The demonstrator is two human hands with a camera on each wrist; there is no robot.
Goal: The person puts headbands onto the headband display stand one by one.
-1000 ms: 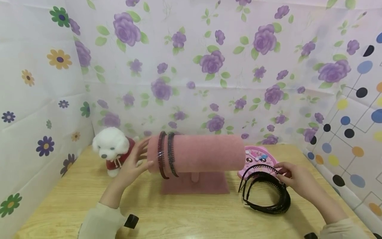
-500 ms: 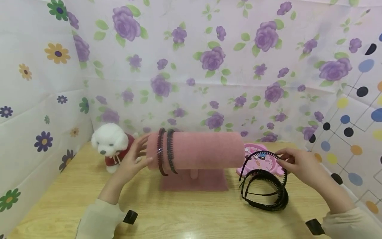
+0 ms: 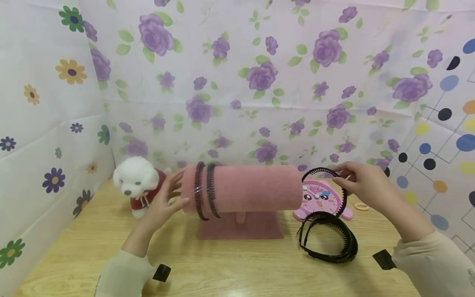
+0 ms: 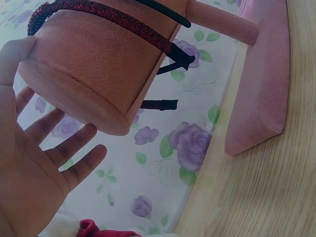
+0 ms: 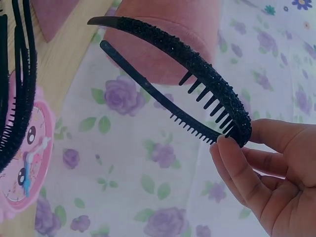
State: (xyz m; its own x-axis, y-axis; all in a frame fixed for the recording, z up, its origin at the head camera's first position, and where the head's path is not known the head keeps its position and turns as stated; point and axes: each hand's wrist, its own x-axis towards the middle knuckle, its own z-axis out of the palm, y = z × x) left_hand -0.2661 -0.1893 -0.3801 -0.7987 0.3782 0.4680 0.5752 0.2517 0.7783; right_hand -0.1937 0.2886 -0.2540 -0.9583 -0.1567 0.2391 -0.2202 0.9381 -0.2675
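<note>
My right hand [image 3: 361,183] pinches a black toothed headband [image 5: 197,61] near the middle of its arch; dark glittery beads cover its outer side. It is held up beside the right end of a pink padded roll stand [image 3: 256,187]. At the roll's left end my left hand [image 3: 165,204] touches the rim, thumb on the near side and fingers spread behind. Two headbands sit around the roll near that end: a dark red glittery headband [image 4: 123,22] and a dark headband [image 3: 211,189]. A stack of black headbands [image 3: 349,243] lies on the table below my right hand.
Behind the stack stands a pink toy clock [image 3: 319,200] with a cartoon face. A white plush dog [image 3: 137,179] in red sits behind my left hand. A small yellowish ring [image 3: 361,206] lies near the right forearm. Patterned cloth walls surround the wooden table [image 3: 237,268].
My right hand has lifted the black headband up off the stack, with its arch now in front of and above the clock. The left hand stays at the roll's end.
</note>
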